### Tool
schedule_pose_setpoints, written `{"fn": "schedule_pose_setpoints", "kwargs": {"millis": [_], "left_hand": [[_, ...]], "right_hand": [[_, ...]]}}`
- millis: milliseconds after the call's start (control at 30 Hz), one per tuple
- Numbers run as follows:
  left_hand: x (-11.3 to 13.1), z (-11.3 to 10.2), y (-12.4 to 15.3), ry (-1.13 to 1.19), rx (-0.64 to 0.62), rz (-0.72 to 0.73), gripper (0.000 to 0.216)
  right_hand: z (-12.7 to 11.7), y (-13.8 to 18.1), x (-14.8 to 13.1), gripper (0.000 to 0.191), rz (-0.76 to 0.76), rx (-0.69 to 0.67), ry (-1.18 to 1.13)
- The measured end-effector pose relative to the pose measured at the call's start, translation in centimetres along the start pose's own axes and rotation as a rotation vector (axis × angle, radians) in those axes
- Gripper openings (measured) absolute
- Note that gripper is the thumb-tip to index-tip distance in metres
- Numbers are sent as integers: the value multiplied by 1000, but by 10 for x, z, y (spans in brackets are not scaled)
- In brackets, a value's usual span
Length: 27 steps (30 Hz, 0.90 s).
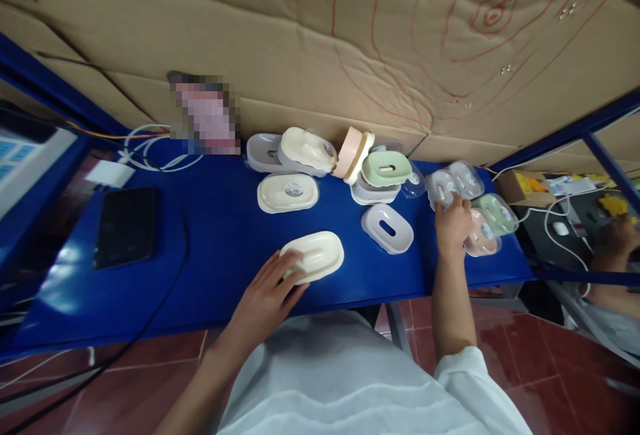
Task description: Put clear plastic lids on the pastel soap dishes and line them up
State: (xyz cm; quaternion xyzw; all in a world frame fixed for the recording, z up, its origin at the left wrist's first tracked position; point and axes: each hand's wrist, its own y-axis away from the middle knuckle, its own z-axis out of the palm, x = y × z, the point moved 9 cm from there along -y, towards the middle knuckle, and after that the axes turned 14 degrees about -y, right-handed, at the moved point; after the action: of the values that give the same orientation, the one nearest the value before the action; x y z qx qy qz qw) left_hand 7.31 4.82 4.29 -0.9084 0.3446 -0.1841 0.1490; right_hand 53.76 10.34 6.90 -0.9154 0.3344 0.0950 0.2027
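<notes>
My left hand (274, 283) holds the left end of a cream oval soap dish part (320, 255), its fingers over the top and thumb at the near side. At the right of the table, my right hand (454, 223) has its fingers on a grey soap dish (441, 186) under a clear cover. Close around it are another grey covered dish (466, 179), a green one (496, 214) and a peach one (483, 232). Between my hands lies a lilac-grey slotted tray (403, 238). A cream piece with a round label (288, 194) sits behind the left one.
Along the cardboard wall (280, 35) stand stacked dish parts, including a green tray (387, 168) and peach piece (349, 153). A black tablet-like object (126, 227), a white charger (109, 174) and cables are on the left. Beyond the blue frame at right, another person's arm (613, 248) shows.
</notes>
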Motion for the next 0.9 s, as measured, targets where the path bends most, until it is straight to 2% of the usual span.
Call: {"fn": "schedule_pose_setpoints", "kwargs": {"millis": [67,167,267,367,500,633,767,833,900], "left_hand": [[3,2,-3,7,-15,17,10],[2,6,-8,-31,-20,15,11],[-2,10,-11,-20,-5,-31,12],[-4,18,-13,50,-24,-84,24],[0,25,-18,62,-62,-47,56],[5,22,-21,-24,-60,98,49],[1,20,-14,-48,-63,123,43],[0,20,-10,-51,-58,116,44],[1,19,-8,-54,-47,108,42]], "right_hand": [[-5,6,-3,61,-40,-14,-22],[-18,40,-28,70,-298,-63,-187],[-15,107,-64,61,-615,-297,-337],[-10,160,-88,41,-746,-411,-407],[-9,199,-126,40,-890,-495,-604],[2,238,-162,41,-1147,-604,-560],[3,250,-172,37,-1278,-572,-548],[-5,241,-182,39,-1323,-544,-588],[-13,214,-206,44,-1315,-467,-595]]}}
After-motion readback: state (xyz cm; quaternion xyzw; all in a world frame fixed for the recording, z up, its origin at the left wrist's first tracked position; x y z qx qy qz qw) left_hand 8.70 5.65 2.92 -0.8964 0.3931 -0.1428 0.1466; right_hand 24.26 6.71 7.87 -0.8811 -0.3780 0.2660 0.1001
